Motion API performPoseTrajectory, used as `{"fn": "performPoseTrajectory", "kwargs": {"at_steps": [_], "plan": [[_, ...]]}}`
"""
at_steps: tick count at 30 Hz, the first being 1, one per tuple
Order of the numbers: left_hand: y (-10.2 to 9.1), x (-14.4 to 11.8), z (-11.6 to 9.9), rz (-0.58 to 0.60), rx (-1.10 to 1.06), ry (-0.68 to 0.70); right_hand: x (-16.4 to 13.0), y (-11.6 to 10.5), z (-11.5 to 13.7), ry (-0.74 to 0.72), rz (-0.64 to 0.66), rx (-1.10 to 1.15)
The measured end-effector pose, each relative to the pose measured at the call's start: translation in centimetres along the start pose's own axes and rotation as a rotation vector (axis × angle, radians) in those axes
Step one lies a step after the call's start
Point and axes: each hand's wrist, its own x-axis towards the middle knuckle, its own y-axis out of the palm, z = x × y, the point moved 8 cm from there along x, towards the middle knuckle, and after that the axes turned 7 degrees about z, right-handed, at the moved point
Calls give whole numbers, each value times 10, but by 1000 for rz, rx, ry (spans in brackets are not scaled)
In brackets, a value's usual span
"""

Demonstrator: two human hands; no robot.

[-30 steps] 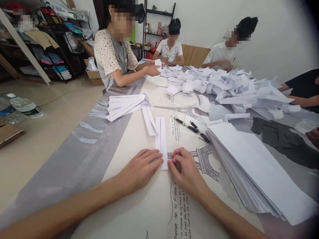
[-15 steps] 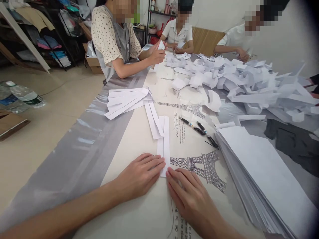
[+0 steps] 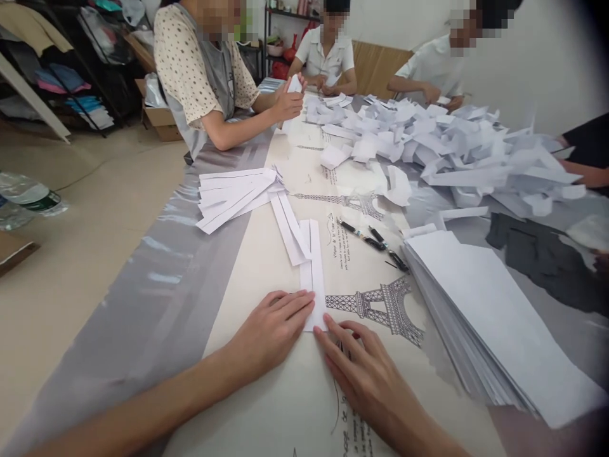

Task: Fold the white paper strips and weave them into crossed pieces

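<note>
Centrally, the table [image 3: 266, 406] carries a folded paper strip [image 3: 311, 266], its long axis running away from the person. Left hand [image 3: 273, 330] lies flat, fingers spread, pressing the strip's near end. Right hand [image 3: 366, 374], flat and gripping nothing, has only a fingertip at the strip's near corner.

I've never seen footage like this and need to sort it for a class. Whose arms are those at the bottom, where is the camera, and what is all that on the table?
The camera sits on a person's head, looking down, so the two bare arms are their own. The left hand lies flat on the near end of a folded paper strip; the right hand rests open beside it, fingertips at the strip's end. Neither grips anything. On the table lie a stack of white sheets, a fan of folded strips, pens and a heap of folded papers. Other people sit at the far end.
</note>
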Motion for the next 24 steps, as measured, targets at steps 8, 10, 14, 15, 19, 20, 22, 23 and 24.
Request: {"fn": "performPoseTrajectory", "kwargs": {"at_steps": [8, 10, 14, 15, 19, 20, 22, 23, 24], "plan": [[-12, -7, -33, -82, 245, 196, 11, -5, 7, 43, 42, -27], [-11, -8, -37, -55, 291, 181, 16, -9, -2, 10, 41, 27], [-5, -15, -48, 30, 402, 142, 23, -10, -26, -154, 73, 207], [-3, -17, -51, 54, 428, 122, 25, -11, -31, -211, 54, 247], [0, -16, -54, 99, 464, 76, 36, -11, -47, -359, 47, 310], [-2, -12, -50, 98, 459, 81, 41, -10, -49, -383, 41, 306], [-5, -3, -38, 107, 423, 111, 49, -11, -52, -416, 11, 291], [-7, 3, -29, 119, 390, 134, 53, -11, -53, -424, -12, 284], [-8, 8, -21, 150, 326, 173, 56, -11, -54, -426, -36, 279]]}}
